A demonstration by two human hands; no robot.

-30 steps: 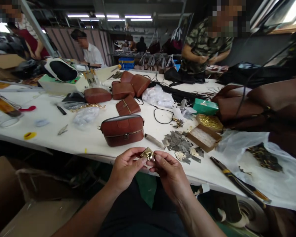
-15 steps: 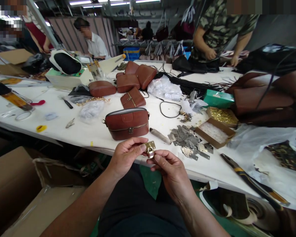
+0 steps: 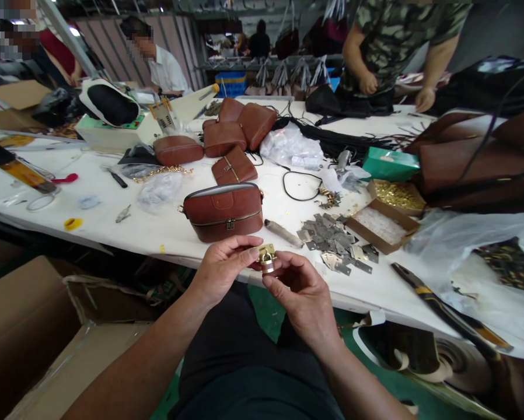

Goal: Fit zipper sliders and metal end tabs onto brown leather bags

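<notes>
Just in front of the white table's near edge, both my hands pinch a small gold metal clasp. My left hand grips it from the left with thumb and fingers closed. My right hand holds its lower part from below, fingers curled. Directly behind the clasp a brown leather bag stands on the table. To its right lie a short metal rod and a pile of grey metal plates.
Several more brown bags lie further back, with a gold chain, plastic packets and a black cord. Open cardboard boxes of small parts and a green box sit right. Pliers lie near the right edge. Other people work at the far side.
The view has tilted down and nearer the table. The clasp has turned in my fingers, its lower part now hanging down, and my right hand has shifted below it.
</notes>
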